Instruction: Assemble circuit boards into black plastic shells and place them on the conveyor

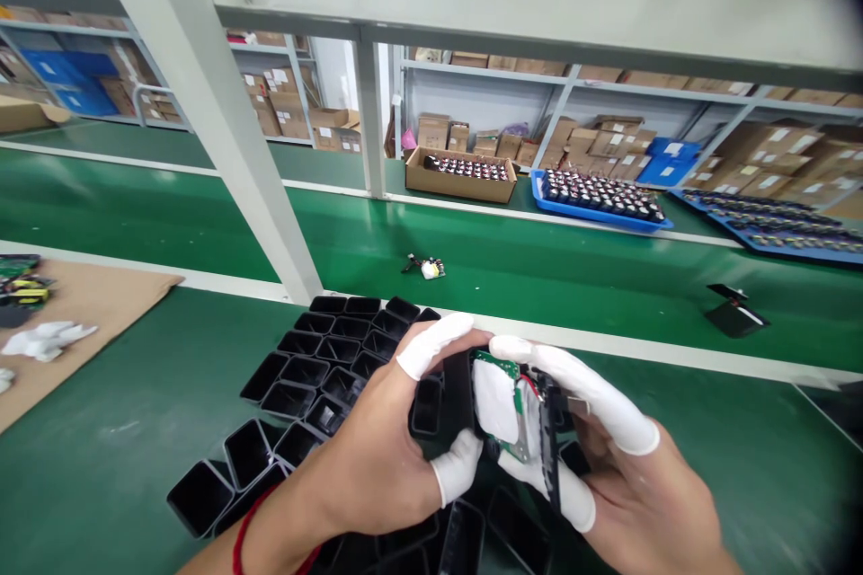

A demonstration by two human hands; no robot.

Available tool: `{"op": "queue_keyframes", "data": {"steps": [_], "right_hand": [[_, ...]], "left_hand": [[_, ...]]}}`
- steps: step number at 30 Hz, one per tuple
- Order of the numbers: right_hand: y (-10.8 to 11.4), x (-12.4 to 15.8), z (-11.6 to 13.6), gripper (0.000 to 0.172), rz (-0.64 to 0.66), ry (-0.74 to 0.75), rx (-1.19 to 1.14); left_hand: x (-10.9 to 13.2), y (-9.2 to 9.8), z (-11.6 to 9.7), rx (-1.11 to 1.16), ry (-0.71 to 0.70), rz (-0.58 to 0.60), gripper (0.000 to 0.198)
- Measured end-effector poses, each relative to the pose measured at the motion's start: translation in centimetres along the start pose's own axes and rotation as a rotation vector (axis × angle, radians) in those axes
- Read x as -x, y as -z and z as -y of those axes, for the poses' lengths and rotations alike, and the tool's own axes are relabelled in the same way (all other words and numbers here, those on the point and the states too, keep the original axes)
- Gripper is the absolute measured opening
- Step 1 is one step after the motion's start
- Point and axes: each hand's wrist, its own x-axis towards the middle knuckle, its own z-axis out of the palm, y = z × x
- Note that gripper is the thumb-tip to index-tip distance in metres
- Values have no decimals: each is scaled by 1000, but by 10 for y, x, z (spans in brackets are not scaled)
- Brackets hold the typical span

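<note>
White finger cots (437, 346) are worn on the thumb and one finger of both left hand (378, 445) and right hand (667, 485), wrinkled at some tips. At lower left, the left wrist (289, 512) is circled by a thin red cord (241, 539).

Held casing (459, 391): black
End plate (551, 445): black
Circuit board (507, 367): green
Board pad (495, 402): white
Wire (529, 384): red
Finger covers (437, 346): white
Wristband (249, 528): red
Workbench (121, 449): dark green
Belt (573, 287): brighter green
Tray (600, 215): blue
Carton (458, 187): brown
</note>
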Motion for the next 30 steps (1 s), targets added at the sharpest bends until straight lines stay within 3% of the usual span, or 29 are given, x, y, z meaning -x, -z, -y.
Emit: {"op": "queue_keyframes", "data": {"steps": [6,10,15,19,22,24,26,30], "right_hand": [[-6,-2,3,58,-47,-42,-194],[1,6,-6,74,12,-6,64],[4,8,-7,77,49,-4,190],[-3,5,-6,76,1,-127,45],[-8,4,-9,88,75,-287,-222],[-9,3,-12,83,93,-348,-349],[-11,1,-13,77,89,-400,-390],[-13,-5,-15,81,141,-444,-398]], "left_hand": [[0,-1,0,-3,-1,-12,80],[2,-2,2,3,-4,-4,81],[3,-1,3,3,-5,-16,81],[1,-3,-1,93,5,-20,81],[1,-8,0,204,46,-34,81],[2,-13,3,252,83,-73,80],[3,-16,6,289,102,-106,82],[5,-18,9,302,94,-156,83]]}}
